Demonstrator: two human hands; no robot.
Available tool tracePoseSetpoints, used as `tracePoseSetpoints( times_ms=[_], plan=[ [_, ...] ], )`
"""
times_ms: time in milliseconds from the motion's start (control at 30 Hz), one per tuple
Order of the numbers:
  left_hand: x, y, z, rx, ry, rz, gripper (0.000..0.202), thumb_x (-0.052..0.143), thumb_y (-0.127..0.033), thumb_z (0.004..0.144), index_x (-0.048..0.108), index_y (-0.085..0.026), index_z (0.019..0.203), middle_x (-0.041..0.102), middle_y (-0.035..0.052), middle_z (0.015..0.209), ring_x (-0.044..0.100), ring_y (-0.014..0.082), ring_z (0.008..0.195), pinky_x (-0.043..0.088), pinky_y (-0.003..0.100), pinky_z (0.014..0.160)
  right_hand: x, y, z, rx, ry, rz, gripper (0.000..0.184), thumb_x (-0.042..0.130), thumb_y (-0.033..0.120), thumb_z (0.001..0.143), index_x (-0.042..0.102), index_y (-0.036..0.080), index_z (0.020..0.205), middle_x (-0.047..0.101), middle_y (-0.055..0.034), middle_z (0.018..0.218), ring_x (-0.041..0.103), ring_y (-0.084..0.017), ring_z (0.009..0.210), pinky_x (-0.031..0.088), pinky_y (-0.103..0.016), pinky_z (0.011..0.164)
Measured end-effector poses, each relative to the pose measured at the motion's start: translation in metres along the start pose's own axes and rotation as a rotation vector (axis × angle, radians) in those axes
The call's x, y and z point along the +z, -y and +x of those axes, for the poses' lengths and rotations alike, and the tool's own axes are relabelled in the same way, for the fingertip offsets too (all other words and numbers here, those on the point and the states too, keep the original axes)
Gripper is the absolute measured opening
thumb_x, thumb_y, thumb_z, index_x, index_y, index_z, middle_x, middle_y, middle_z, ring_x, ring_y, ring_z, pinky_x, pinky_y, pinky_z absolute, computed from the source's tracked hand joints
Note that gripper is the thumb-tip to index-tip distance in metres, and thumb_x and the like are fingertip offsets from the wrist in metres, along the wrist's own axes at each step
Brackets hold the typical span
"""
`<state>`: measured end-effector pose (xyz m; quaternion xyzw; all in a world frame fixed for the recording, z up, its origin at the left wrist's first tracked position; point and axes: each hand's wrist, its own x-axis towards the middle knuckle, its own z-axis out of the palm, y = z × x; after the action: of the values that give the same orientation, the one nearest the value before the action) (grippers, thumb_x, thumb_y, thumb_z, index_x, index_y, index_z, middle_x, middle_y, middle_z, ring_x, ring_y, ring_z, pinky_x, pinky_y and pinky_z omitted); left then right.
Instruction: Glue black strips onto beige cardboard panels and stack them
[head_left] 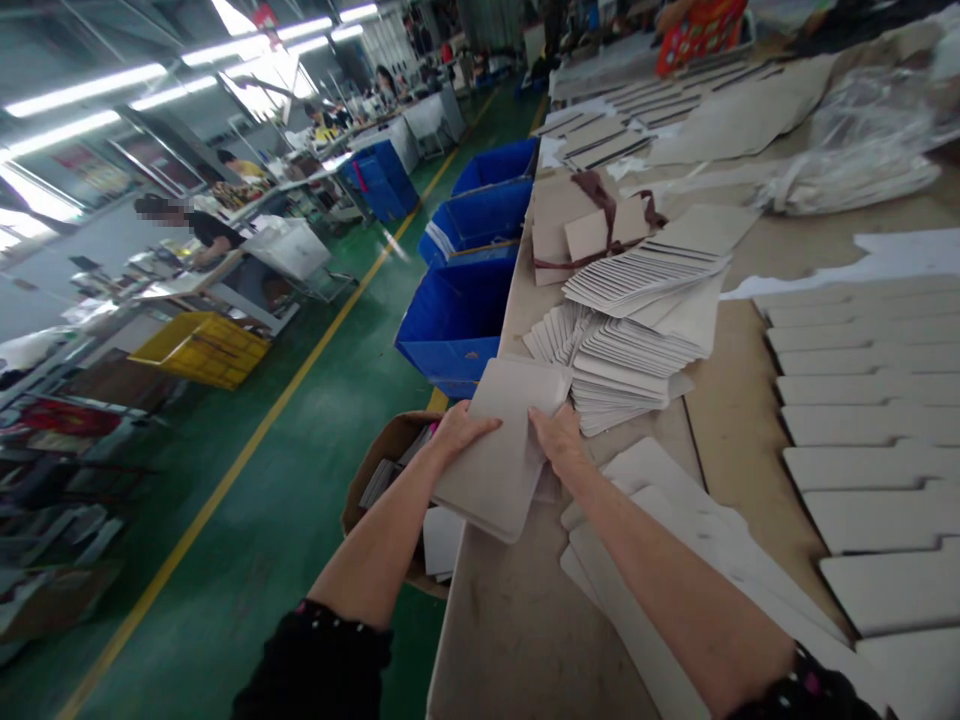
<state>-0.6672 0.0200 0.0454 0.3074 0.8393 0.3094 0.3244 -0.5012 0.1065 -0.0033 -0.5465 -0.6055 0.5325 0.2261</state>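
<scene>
Between my two hands is a stack of pale grey-beige panels with rounded corners, held tilted over the table's left edge. My left hand grips its left side, thumb on top and the other fingers hidden beneath. On the right side my right hand is closed round the edge, its thumb also on top. Just beyond the right hand lie fanned piles of similar panels. Larger flat pieces lie under and beside my right forearm. The material of the panels I cannot make out for certain.
Overlapping rows of panels cover the table's right side. Brown strips tie a bundle farther back, near clear plastic wrap. Blue bins and a carton stand along the table's left edge. A person sits across the green aisle.
</scene>
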Motion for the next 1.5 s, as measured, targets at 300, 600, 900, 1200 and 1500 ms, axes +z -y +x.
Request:
tracePoseSetpoints(
  times_ms=[300,600,900,1200,1500],
  plan=[
    [0.008,0.011,0.013,0.04,0.018,0.16,0.065,0.073,-0.064,0.062,0.065,-0.014,0.102,0.074,0.0107,0.092,0.068,0.0264,0.086,0.052,0.034,0.075,-0.004,0.01,-0.001,0.047,-0.016,-0.135,0.063,0.066,0.039,0.074,0.049,0.006,0.125,0.053,-0.0226,0.129,0.044,-0.035,0.126,0.033,-0.046,0.108],
    [0.013,-0.009,-0.013,0.164,-0.204,0.328,0.079,0.067,-0.053,0.074,0.041,-0.009,0.135,0.047,0.0238,0.141,0.04,0.0382,0.135,0.032,0.051,0.11,-0.128,-0.028,-0.057,-0.151,0.146,0.011,0.041,0.055,0.035,0.081,0.061,0.019,0.118,0.067,-0.0086,0.119,0.062,-0.022,0.107,0.048,-0.038,0.095],
    [0.117,0.002,-0.184,0.7,0.131,0.351,0.037,0.04,-0.036,0.095,0.054,-0.024,0.127,0.06,0.01,0.127,0.052,0.0235,0.123,0.041,0.042,0.109,-0.227,-0.12,-0.058,-0.37,0.12,-0.653,0.056,0.054,0.044,0.082,0.056,0.01,0.127,0.062,-0.0189,0.125,0.052,-0.032,0.119,0.036,-0.045,0.105],
    [0.202,-0.009,-0.153,0.498,0.086,0.574,0.115,0.061,-0.078,0.064,0.023,-0.01,0.149,0.024,0.0285,0.154,0.021,0.0449,0.142,0.024,0.066,0.111,-0.206,-0.115,-0.051,-0.353,0.162,-0.851,0.062,0.062,0.034,0.077,0.05,0.007,0.132,0.055,-0.0206,0.126,0.047,-0.034,0.116,0.034,-0.045,0.103],
    [0.209,0.016,-0.201,0.381,-0.09,0.71,0.104,0.054,-0.078,0.07,0.027,-0.015,0.148,0.028,0.0231,0.152,0.026,0.0404,0.14,0.031,0.059,0.109,-0.196,-0.114,-0.063,-0.412,0.325,-0.718,0.063,0.065,0.019,0.073,0.049,0.008,0.133,0.052,-0.0174,0.124,0.046,-0.028,0.119,0.036,-0.039,0.104]
  ],
)
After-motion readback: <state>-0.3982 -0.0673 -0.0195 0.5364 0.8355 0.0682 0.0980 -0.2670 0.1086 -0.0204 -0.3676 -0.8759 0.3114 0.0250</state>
